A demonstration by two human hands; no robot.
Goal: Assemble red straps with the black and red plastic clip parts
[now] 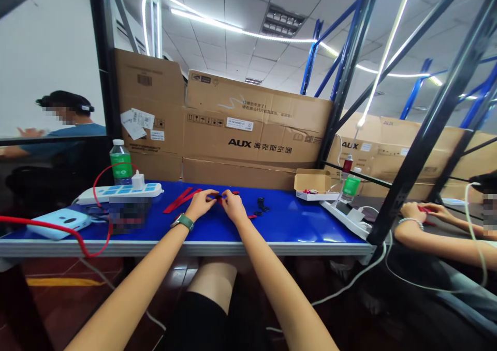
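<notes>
Head view: at the middle of the blue table, a small red-and-dark piece is pinched between the fingertips of the left hand and right hand, both closed on it; its shape is mostly hidden. Fine two-handed work on it is judged to be the step in hand, and a steady pinch seems called for next. Red strips are laid to the left, black cords to the right. Farther right, small red and pale items are held in an open carton. Capped, green-labelled bottles are stood at far left and right of the carton; their fill cannot be told.
</notes>
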